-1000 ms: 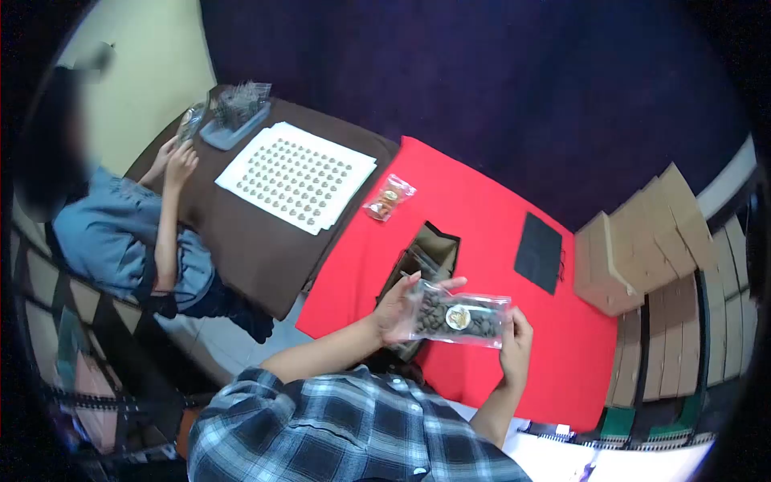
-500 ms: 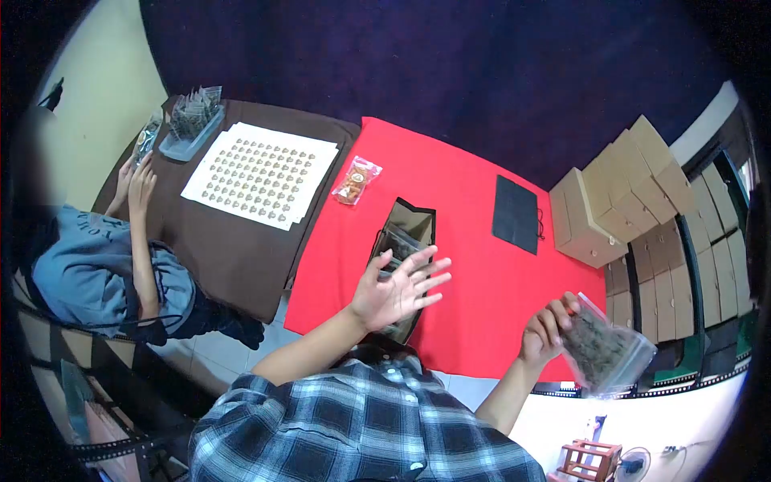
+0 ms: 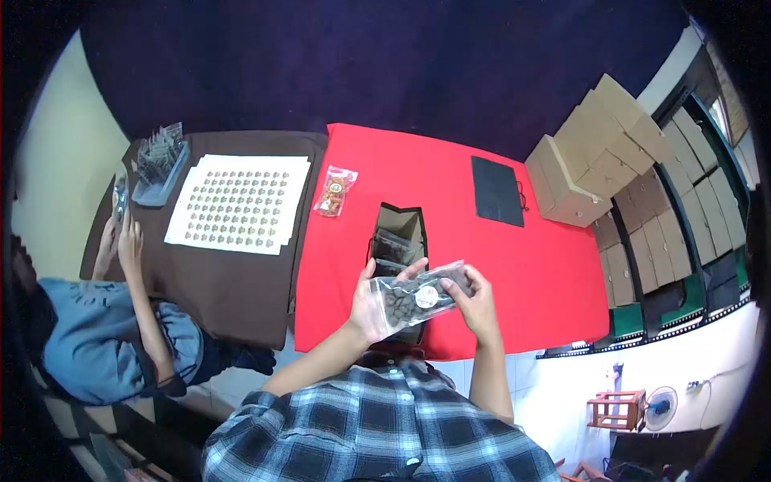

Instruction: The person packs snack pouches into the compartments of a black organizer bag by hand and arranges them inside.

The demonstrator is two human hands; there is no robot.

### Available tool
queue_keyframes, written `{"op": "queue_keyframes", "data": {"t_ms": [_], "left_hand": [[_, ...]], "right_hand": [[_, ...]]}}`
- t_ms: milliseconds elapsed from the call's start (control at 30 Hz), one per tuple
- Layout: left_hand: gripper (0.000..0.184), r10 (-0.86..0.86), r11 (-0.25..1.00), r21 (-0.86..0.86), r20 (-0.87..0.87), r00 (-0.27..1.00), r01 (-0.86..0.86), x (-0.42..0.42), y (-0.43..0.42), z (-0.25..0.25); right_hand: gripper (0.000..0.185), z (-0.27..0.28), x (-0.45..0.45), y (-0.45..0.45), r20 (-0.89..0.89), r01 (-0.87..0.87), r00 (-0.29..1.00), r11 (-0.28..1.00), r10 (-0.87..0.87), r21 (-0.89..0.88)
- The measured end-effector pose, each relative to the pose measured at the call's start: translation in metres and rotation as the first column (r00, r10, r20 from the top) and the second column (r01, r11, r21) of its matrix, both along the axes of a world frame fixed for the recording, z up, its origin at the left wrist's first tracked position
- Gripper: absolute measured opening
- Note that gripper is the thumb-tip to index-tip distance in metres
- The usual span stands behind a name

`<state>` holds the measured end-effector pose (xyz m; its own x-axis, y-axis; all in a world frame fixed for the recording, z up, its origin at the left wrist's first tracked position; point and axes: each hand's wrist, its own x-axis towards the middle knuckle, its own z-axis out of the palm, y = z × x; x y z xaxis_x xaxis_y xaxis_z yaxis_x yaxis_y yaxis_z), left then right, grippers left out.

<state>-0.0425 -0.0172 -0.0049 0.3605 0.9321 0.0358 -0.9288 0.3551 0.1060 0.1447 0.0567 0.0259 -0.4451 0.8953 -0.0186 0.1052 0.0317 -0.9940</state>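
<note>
A clear pouch of dark pieces with a round label (image 3: 400, 305) is held between both hands over the front of the red table. My left hand (image 3: 369, 309) has the pouch's left end, its fingers behind the plastic. My right hand (image 3: 474, 301) grips the right end, thumb on top. Just beyond them an open dark bag (image 3: 412, 223) with a brown inside holds some clear packets (image 3: 393, 246). A packet of orange-brown food (image 3: 335, 191) lies on the red cloth (image 3: 450, 185) to the left of the bag.
Label sheets (image 3: 209, 233) and a clear tub of pouches (image 3: 151, 193) are on the brown table (image 3: 233, 277). A person (image 3: 112, 345) there holds a packet. A flat black bag (image 3: 497, 191) lies near cardboard boxes (image 3: 568, 203) at the right.
My right hand has brought the pouch back from the far right, label now showing, and my spread left hand has closed on it. The view has turned.
</note>
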Motion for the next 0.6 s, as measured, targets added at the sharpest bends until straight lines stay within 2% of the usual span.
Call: {"op": "queue_keyframes", "data": {"t_ms": [100,133,167,233,267,333,433,500,567,600], "left_hand": [[0.097,-0.069,0.998,0.015,0.097,0.993,0.068,-0.018,0.01,0.003],[0.098,-0.084,0.996,0.029,0.14,0.987,0.081,-0.021,0.011,0.005],[0.099,-0.1,0.995,0.035,0.183,0.978,0.095,-0.022,0.011,0.005],[0.101,-0.065,0.986,0.152,-0.047,0.997,0.071,-0.025,0.009,0.012],[0.103,-0.03,0.973,0.219,-0.186,0.982,0.071,-0.029,0.007,0.017],[0.107,0.058,0.923,0.37,-0.397,0.916,0.102,-0.041,0.011,0.019],[0.104,0.152,0.908,0.392,-0.637,0.756,0.148,-0.053,0.002,0.037],[0.102,0.245,0.883,0.449,-0.687,0.684,0.134,-0.059,0.009,0.036],[0.101,0.286,0.874,0.472,-0.693,0.662,0.116,-0.062,0.011,0.049],[0.102,0.35,0.866,0.488,-0.743,0.571,0.104,-0.061,0.007,0.061]], "right_hand": [[0.03,0.012,-0.01,-0.004,-0.157,-0.007,0.988,0.999,-0.001,-0.049],[0.048,0.008,-0.01,-0.001,-0.154,-0.064,0.986,0.998,0.064,0.01],[0.056,0.018,-0.014,-0.006,-0.193,-0.058,0.98,0.998,0.057,0.001],[0.073,0.044,-0.023,-0.019,-0.267,-0.052,0.963,0.998,0.045,-0.018],[0.092,0.044,-0.021,-0.016,-0.199,-0.085,0.977,0.996,0.075,-0.041],[0.093,0.048,-0.028,-0.018,-0.212,-0.121,0.969,0.992,0.125,0.03],[0.096,0.054,-0.044,-0.028,-0.247,-0.179,0.95,0.982,0.188,0.058],[0.096,0.057,-0.056,-0.036,-0.302,-0.192,0.932,0.98,0.2,0.055],[0.09,0.058,-0.064,-0.037,-0.216,-0.246,0.933,0.947,0.289,0.208],[0.089,0.058,-0.07,-0.039,-0.172,-0.258,0.935,0.927,0.31,0.273]]}}
